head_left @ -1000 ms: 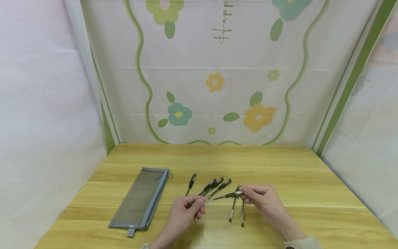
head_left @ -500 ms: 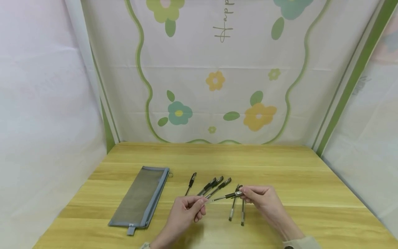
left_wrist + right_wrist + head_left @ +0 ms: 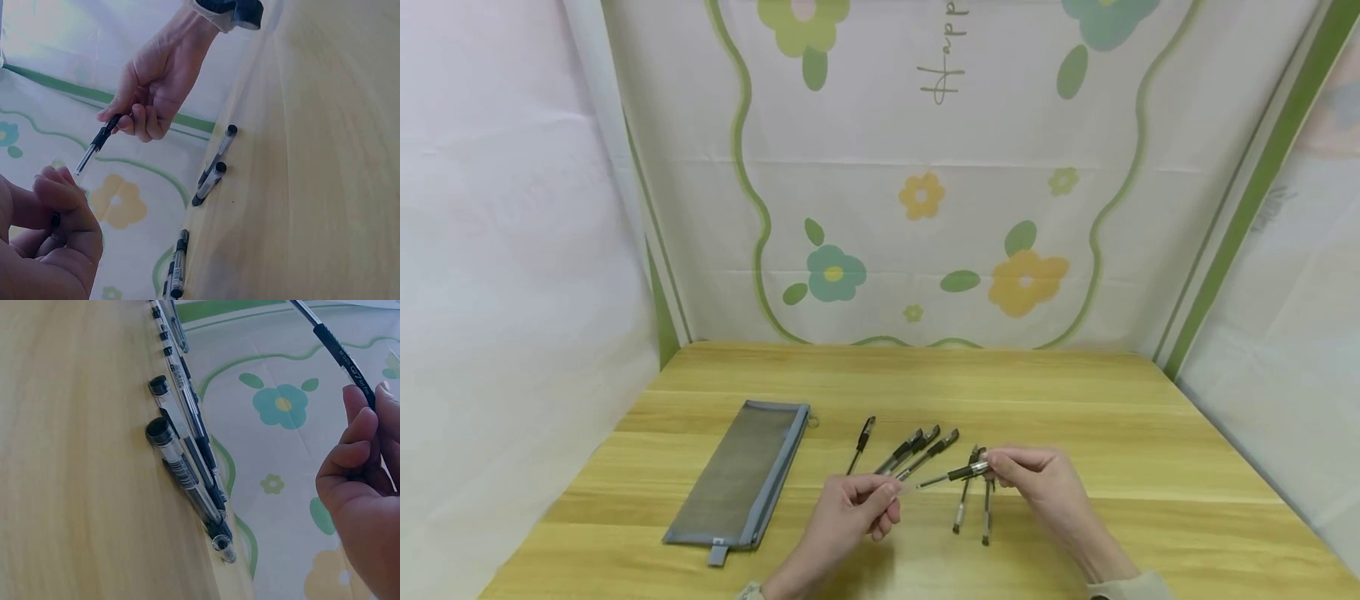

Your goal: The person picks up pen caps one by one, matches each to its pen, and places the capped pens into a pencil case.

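Observation:
A gel pen [image 3: 962, 472] with a black grip and a clear barrel is held between both hands above the table. My right hand [image 3: 1037, 487] pinches its black end between thumb and fingers. My left hand [image 3: 853, 508] pinches the clear end. In the left wrist view, a small black end shows inside the curled left hand [image 3: 59, 231]. The right wrist view shows pale lettering on the black grip [image 3: 340, 356]. Under the held pen, two similar pens [image 3: 987, 521] lie near my right hand. Beyond the left fingers lie three more pens [image 3: 942, 444] side by side, partly hidden.
A single pen [image 3: 861, 439] lies apart, left of the group of three. Farther left, a grey mesh pencil case [image 3: 730, 475] with a zip rests flat on the wooden table [image 3: 1075, 400]. White flowered cloth [image 3: 880, 142] hangs behind and at both sides.
My right hand and the pen have shifted very slightly right, showing a little more of the clear end beside the left fingers. The pens and pencil case on the table stay put.

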